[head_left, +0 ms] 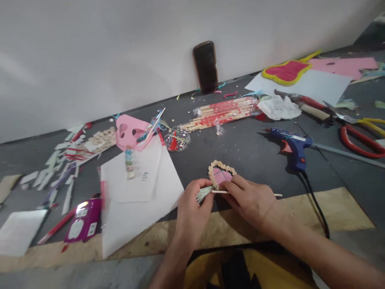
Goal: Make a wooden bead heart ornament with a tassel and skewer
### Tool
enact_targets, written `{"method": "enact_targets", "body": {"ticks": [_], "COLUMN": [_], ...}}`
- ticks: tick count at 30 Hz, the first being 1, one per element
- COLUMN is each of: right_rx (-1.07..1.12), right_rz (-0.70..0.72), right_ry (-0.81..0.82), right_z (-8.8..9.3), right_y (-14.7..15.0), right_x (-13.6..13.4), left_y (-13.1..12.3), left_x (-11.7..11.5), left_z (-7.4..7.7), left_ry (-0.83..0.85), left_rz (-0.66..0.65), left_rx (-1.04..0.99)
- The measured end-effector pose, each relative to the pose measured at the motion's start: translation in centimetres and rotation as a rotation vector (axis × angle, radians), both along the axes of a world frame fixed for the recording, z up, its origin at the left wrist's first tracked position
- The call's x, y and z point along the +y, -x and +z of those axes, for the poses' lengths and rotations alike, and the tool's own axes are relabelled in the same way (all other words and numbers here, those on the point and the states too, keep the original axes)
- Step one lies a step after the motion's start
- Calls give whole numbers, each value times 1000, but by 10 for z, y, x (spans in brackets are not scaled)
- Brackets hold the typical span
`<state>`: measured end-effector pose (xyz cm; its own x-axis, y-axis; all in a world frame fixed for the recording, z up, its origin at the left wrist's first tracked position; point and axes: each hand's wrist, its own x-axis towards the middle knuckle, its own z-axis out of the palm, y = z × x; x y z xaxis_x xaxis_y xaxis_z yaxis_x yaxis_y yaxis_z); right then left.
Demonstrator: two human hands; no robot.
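Observation:
At the near side of the dark tabletop lies a heart-shaped piece [221, 176], pink inside with a border of small pale wooden beads. My left hand [195, 210] is closed at its lower left, pinching a bundle of pale green fringe [203, 194]. Over the heart's lower right edge, my right hand [251, 198] is closed with its fingers pressed together. A thin wooden stick [221, 192] runs beneath those fingers and sticks out on both sides; the right fingertips hide part of it and of the heart.
A blue glue gun [296, 146] lies to the right, its black cord [314, 200] trailing forward. Red-handled pliers [314, 102] and scissors [345, 138] are farther right. Behind are bagged sticks [225, 110] and a propped phone [205, 66]. White paper [138, 216] and scraps lie left.

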<state>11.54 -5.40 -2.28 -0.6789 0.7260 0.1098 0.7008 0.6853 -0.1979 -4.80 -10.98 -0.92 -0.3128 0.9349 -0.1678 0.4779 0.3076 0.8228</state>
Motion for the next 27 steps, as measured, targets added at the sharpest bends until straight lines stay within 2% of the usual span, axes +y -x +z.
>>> {"method": "enact_targets", "body": {"ticks": [4,12,19,27], "right_rx": [-9,49,105,112], "right_rz": [35,138,170,187], "right_ry": [22,-51,-101,-159], "right_z": [1,4,7,9], "right_y": [1,-7,-12,-15], "right_x": [6,15,17,20], "left_y": [3,7,1,2], "left_x": [-1,-4,-9,-12], "left_z": [0,-1,-3,-4], "left_ry": [-9,-19,-1,33], "left_rz": [-1,-60,-91,-66], "left_rx": [20,-35,-148,-152]}}
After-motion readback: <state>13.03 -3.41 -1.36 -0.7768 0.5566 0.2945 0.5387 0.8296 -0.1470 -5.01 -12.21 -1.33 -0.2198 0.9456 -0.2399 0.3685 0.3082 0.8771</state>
